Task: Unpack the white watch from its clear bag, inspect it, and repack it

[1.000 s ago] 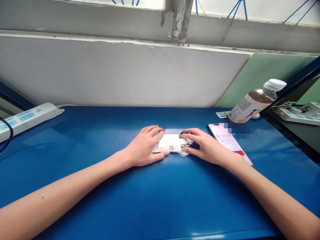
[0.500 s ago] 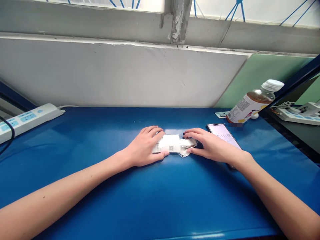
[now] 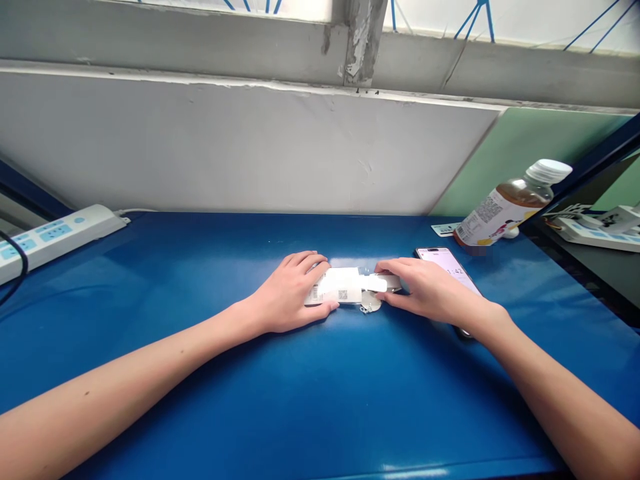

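Note:
A small white packet (image 3: 345,285) with a printed code and clear plastic edges lies flat on the blue table. My left hand (image 3: 290,293) grips its left end, thumb along the near edge and fingers over the far edge. At the packet's right end, my right hand (image 3: 425,288) has its thumb and fingers closed around a white and silvery piece (image 3: 391,283) that sticks out there; its exact kind is unclear. Below it, a round pale tag (image 3: 371,302) with a small chain lies on the table, close to my right thumb.
A phone (image 3: 440,256) with a lit timer screen lies partly under my right wrist. Behind it stand a drink bottle (image 3: 505,210) with a white cap and a small card (image 3: 445,230). A power strip (image 3: 60,233) lies at the left edge; another (image 3: 595,233) is at the right.
My right fingers have come closer together on the piece at the packet's right end, showing more of the round tag. My left hand and the packet have hardly moved.

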The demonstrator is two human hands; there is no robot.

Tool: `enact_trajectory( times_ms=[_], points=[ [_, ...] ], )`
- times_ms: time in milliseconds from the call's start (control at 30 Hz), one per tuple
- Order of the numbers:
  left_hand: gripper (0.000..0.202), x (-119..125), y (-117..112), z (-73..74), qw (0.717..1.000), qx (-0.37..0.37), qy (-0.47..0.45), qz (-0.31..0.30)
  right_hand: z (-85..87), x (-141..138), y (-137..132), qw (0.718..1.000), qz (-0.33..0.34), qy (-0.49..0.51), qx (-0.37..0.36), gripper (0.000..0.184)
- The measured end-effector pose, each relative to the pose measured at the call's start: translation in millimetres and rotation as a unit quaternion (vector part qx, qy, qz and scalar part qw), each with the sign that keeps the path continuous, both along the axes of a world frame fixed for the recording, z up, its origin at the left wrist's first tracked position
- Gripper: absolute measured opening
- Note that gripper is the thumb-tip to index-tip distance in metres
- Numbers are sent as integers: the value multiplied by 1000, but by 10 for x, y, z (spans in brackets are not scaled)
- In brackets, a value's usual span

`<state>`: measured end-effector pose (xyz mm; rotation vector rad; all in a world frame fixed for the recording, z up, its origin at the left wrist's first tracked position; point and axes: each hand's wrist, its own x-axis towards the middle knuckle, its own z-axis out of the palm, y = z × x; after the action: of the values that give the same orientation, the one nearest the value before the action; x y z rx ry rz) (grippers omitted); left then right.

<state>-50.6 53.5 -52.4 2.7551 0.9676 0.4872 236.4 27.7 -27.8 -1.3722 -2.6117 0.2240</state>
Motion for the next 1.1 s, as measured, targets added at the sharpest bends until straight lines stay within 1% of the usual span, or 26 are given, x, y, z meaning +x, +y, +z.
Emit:
enact_trajectory(
  times_ms=[67, 200, 400, 467, 600, 767, 967, 1100],
  points=[
    [57, 1, 0, 2, 1000, 2, 5, 0, 4, -8, -9, 1000, -9, -5, 4, 25],
    [57, -1, -3, 4, 1000, 1, 3, 3, -13, -13, -16, 1000, -5, -11, 27, 26],
    [57, -3, 2, -7, 1000, -1, 2, 2, 12, -12, -4, 999, -4, -33, 42, 22],
    [58, -2, 4, -9, 1000, 1, 6, 5, 32, -6, -3, 997, -1, -57, 59, 21],
    [59, -5, 10, -9, 1000, 1, 12, 6, 52, 26, -2, 989, -2, -87, 122, 21],
    [58, -11, 14, -8, 1000, -3, -1, 4, 48, 80, 16, 987, -23, -27, 157, 28],
    [58, -7, 10, 6, 1000, 3, 10, 0, 82, 91, 22, 978, -83, 28, 192, 28],
    [59, -12, 13, 2, 1000, 6, 14, 1, 58, 94, 35, 968, -87, 84, 220, 29]
  ],
)
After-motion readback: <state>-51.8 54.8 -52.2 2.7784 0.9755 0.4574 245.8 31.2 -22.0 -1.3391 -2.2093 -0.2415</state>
